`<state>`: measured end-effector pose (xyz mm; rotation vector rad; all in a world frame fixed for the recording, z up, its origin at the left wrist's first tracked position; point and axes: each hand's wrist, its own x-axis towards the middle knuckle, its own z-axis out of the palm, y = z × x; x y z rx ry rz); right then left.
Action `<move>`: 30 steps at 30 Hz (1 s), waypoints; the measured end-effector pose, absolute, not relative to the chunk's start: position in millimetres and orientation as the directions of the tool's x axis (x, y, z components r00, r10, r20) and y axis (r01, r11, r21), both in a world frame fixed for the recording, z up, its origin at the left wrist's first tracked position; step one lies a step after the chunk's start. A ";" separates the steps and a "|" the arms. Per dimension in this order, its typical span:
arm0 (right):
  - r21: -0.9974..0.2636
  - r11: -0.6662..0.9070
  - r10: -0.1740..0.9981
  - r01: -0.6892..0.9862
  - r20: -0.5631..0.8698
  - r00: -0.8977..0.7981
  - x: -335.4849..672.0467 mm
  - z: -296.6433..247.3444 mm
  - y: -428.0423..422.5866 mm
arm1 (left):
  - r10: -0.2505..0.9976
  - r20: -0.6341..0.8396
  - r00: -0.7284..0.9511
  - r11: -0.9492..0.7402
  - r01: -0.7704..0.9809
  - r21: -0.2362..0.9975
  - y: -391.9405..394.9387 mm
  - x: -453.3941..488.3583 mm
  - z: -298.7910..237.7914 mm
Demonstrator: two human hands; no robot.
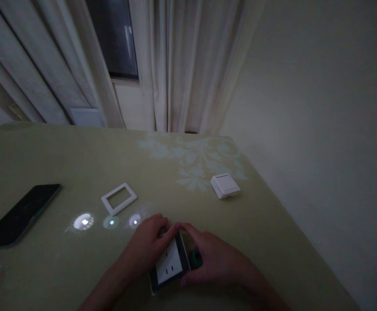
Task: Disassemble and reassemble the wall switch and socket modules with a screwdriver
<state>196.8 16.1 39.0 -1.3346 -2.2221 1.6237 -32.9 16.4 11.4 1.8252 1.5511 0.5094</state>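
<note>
Between my two hands is a wall socket [169,267] with a white face, dark border and slots for plugs. My left hand [146,246] curls over its upper left side, fingers closed on the edge. From the right, my right hand [217,259] grips the socket with the thumb low and the index finger at the top corner, where both hands meet. Something green [195,258] shows behind the socket, in the gap of my right hand; I cannot make out what it is. A white rectangular frame [131,200] lies on the table beyond my left hand.
A white wall switch [225,185] sits on the green patterned table [78,164], near its right edge. A dark tablet or phone [20,215] lies at the left. Curtains [188,65] hang behind the table, and a wall [321,108] stands along the right.
</note>
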 end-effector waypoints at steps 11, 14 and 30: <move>-0.757 0.118 0.728 0.642 -0.374 -0.575 182.6 32.6 6.9 | 0.987 0.104 0.126 -0.148 0.420 0.895 11.9 -35.5 9.4; -0.735 0.112 0.743 0.668 -0.385 -0.548 181.4 30.4 5.7 | 0.971 0.159 0.179 -0.214 0.353 0.911 12.6 -39.8 9.2; -0.734 0.140 0.758 0.665 -0.352 -0.549 178.4 22.4 5.8 | 0.975 0.137 0.176 -0.181 0.261 0.948 11.3 -43.7 22.5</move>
